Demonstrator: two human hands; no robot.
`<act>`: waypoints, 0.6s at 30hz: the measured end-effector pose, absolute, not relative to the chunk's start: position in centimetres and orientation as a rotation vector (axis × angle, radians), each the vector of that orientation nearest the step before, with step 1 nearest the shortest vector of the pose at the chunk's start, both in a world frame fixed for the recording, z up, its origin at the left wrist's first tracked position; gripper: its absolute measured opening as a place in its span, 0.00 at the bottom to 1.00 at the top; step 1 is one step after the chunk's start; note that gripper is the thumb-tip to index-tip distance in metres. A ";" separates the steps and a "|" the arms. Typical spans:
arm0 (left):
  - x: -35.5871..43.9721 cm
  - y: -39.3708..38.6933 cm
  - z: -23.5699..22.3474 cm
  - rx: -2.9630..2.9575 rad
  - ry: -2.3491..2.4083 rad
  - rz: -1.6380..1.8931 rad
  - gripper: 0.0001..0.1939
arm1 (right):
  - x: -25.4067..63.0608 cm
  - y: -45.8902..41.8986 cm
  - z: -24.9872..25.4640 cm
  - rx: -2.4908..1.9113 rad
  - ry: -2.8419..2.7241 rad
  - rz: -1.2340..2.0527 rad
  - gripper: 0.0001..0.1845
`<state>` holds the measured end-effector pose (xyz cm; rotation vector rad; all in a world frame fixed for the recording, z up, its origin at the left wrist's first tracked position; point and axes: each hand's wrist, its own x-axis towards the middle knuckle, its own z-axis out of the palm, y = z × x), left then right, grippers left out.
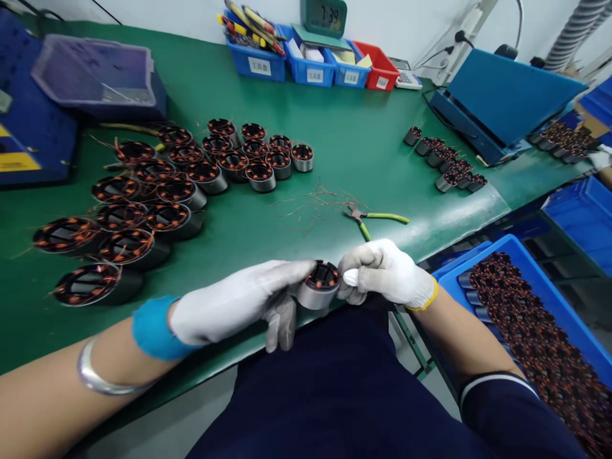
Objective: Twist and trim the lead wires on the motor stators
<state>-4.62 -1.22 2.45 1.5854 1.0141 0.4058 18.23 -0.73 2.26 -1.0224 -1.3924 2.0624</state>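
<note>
The left hand (255,294) pinches a copper-wound core (317,296), the right hand (382,274) presses thumb to curled fingers beside it, and green-handled pliers (386,217) lie beyond that hand.

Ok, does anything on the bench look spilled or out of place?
Yes: loose copper wire scraps lie scattered on the green bench, beside the splayed-open cutters. They look odd because they are strewn about rather than gathered in a container. Nothing obvious stands out on the wound core in the left hand.
</note>
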 end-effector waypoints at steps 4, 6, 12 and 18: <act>-4.7 -2.2 3.6 1.374 0.993 0.531 0.21 | 18.3 -0.5 1.6 -1.009 -1.310 2.110 0.12; -4.8 -3.1 3.7 1.468 1.006 0.740 0.14 | 18.3 -0.5 1.4 -0.964 -1.231 2.135 0.13; -4.6 -2.9 2.4 1.232 1.059 1.005 0.20 | 17.8 -1.0 1.8 -0.961 -1.304 2.177 0.11; -4.3 -1.3 3.9 1.040 0.976 0.395 0.18 | 17.7 -0.7 2.1 -1.082 -1.365 2.075 0.12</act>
